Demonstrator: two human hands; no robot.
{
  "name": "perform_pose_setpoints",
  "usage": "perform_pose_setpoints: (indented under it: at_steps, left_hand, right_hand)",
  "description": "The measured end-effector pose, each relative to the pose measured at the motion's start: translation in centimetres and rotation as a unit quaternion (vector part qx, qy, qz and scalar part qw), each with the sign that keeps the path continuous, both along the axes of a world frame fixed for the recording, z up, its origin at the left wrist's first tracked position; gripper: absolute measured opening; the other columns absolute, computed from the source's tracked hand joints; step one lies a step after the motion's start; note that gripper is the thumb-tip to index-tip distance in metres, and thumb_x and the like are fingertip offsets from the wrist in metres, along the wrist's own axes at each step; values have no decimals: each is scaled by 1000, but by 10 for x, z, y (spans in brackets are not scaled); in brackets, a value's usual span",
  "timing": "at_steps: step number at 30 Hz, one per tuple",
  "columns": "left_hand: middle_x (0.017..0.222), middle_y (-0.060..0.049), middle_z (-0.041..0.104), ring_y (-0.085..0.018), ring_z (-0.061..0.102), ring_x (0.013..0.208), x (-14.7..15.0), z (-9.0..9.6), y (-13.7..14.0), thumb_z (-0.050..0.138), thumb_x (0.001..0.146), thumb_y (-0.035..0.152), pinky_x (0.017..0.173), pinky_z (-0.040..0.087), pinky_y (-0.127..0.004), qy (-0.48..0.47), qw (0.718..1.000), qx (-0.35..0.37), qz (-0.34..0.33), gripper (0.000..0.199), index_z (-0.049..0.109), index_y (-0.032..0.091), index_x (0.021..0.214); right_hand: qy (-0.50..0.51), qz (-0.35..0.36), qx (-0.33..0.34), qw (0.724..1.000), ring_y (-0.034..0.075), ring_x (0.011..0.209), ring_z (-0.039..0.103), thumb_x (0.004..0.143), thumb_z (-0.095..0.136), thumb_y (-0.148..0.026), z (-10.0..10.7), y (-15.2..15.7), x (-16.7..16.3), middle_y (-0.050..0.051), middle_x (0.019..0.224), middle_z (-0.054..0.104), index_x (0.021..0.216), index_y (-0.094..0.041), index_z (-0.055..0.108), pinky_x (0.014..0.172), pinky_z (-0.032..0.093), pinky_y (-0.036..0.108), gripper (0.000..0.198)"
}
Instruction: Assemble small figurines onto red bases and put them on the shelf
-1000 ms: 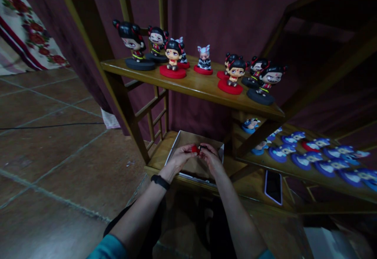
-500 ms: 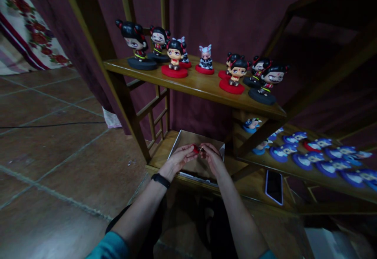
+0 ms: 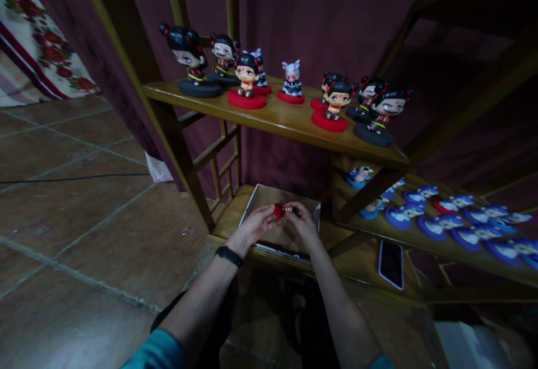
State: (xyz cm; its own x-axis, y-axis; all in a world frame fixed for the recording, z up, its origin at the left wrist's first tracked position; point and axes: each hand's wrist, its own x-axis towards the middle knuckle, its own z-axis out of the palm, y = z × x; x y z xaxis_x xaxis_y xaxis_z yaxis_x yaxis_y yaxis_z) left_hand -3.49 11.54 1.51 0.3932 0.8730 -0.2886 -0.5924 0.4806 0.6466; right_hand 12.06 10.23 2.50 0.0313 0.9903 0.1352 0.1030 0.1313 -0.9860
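Above a shallow open box (image 3: 274, 234), my left hand (image 3: 257, 224) pinches a small red base (image 3: 278, 210) between thumb and fingers. Against its right side is a small flesh-coloured figurine body (image 3: 288, 209), which the fingertips of my right hand (image 3: 303, 222) grip. Whether the two pieces are joined or only touching I cannot tell. The box has white walls and a brown inside, and it rests on the low wooden shelf. A dark band circles my left wrist.
On the upper wooden shelf (image 3: 277, 118) stand several big-headed figurines (image 3: 334, 100) on red or black bases. Several blue-and-white figurines (image 3: 403, 212) fill the right shelf. A phone (image 3: 390, 265) lies on the low shelf to the right. A slanting post (image 3: 361, 192) divides the shelving.
My right fingers have shifted a little, so the small figurine body shows more clearly beside the red base. Both hands stay over the box; the view has moved slightly.
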Motion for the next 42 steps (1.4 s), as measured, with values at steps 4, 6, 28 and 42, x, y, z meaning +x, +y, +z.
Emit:
perform_pose_setpoints:
  at_steps: [4, 6, 28, 42]
  left_hand:
    - [95, -14, 66, -17, 63, 82, 0, -1, 0, 65, 76, 21, 77, 52, -34, -1, 1000, 0, 1, 26, 62, 10, 100]
    - [95, -13, 66, -16, 63, 81, 0, -1, 1, 66, 75, 21, 77, 51, -33, -3, 1000, 4, -1, 28, 61, 11, 101]
    - [72, -5, 65, -9, 59, 64, 9, 1, -2, 74, 63, 34, 64, 50, -21, 104, 990, 59, 79, 28, 61, 10, 70]
    - [78, -12, 68, -15, 64, 68, 10, 1, -4, 72, 67, 26, 71, 54, -29, 93, 991, 25, 91, 21, 64, 7, 72]
  right_hand:
    - [16, 20, 0, 1000, 16, 87, 57, 69, 55, -24, -3, 2, -1, 1, 95, 63, 96, -23, 59, 82, 43, 30, 27]
    - [17, 18, 1, 1000, 17, 90, 57, 69, 56, -24, -5, 2, 0, 1, 99, 63, 99, -24, 58, 84, 43, 31, 30]
    - [-228, 31, 134, 964, 17, 100, 55, 80, 44, -18, 17, -15, -6, 3, 107, 58, 108, -27, 56, 89, 42, 31, 31]
    - [-207, 8, 107, 972, 16, 99, 56, 79, 46, -19, 3, -9, -5, 1, 105, 59, 107, -28, 56, 86, 45, 31, 31]
